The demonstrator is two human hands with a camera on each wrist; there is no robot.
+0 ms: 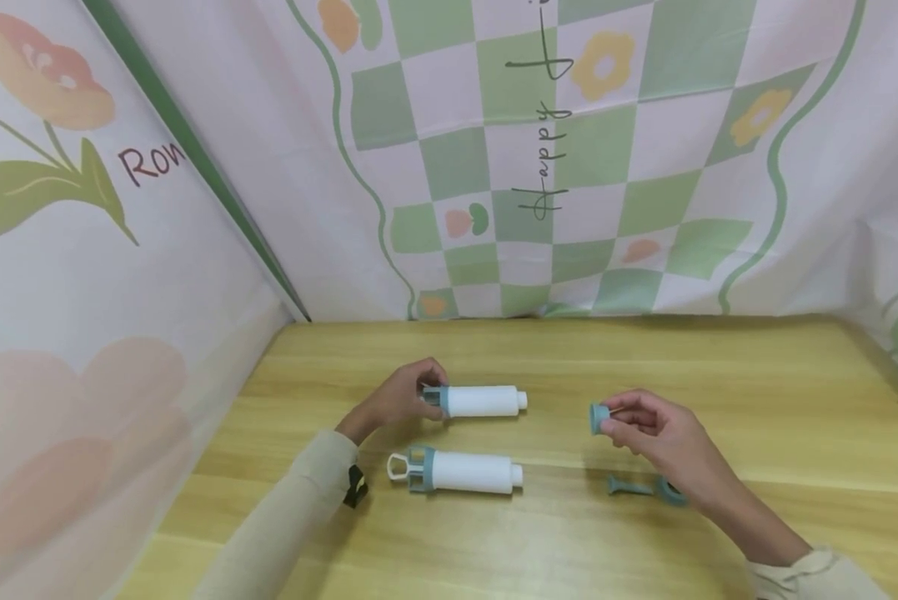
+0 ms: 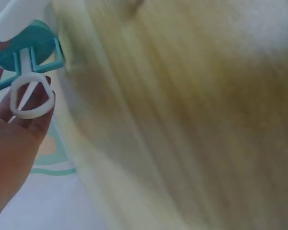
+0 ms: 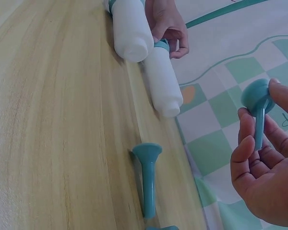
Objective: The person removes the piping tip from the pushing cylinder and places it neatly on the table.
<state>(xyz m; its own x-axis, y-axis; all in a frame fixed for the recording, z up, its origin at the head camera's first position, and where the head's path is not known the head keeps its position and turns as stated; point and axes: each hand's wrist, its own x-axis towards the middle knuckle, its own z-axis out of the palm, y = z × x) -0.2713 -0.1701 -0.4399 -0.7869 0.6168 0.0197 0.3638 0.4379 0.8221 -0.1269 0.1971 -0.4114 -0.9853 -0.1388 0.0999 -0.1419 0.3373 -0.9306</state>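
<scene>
My left hand (image 1: 402, 395) grips the teal collar end of a white plunger tube (image 1: 484, 401), which lies sideways at the back. In the left wrist view, the tube's teal collar (image 2: 36, 40) carries two side loops, and a white ring handle (image 2: 31, 114) sticks out between them. A second, matching tube (image 1: 473, 472) lies nearer, its ring pointing left. Over to the right, my right hand (image 1: 669, 429) pinches a small teal cup-shaped piece (image 1: 599, 418). The right wrist view shows this piece's rounded head (image 3: 253, 96) and thin stem.
A teal funnel-shaped piece (image 1: 629, 487) lies on the wooden table (image 1: 539, 550) below the right hand. Beside it is a round teal piece (image 1: 672, 492), partly hidden by the right wrist. Patterned curtains (image 1: 584, 275) hang at the table's back and left sides.
</scene>
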